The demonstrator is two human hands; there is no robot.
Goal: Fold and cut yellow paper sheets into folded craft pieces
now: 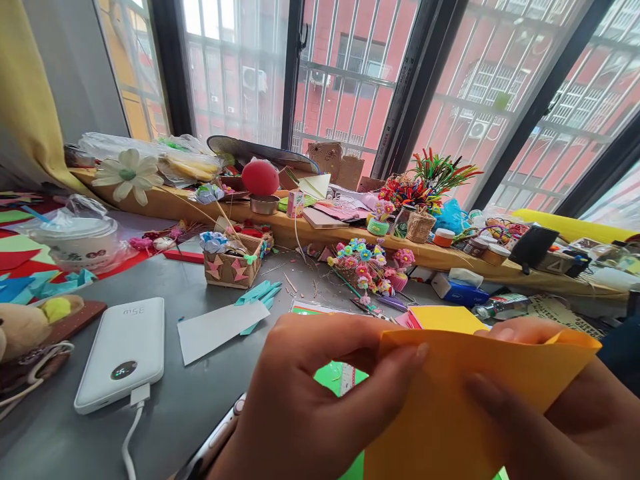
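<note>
An orange sheet of paper is held up close in front of me, its top edge slightly curved and folded over at the right corner. My left hand pinches its upper left part between thumb and fingers. Gripping the right side, my right hand has its thumb on the near face and its fingers behind, partly hidden by the sheet. Below and behind the paper, green paper and a ruler show through the gap in my left hand. A stack of yellow paper lies just beyond.
A white power bank with a cable lies at left, near a white paper strip and light-blue folded paper. Behind stand a decorated cardboard box, crocheted flowers and a blue tissue pack. A cluttered ledge runs below the windows.
</note>
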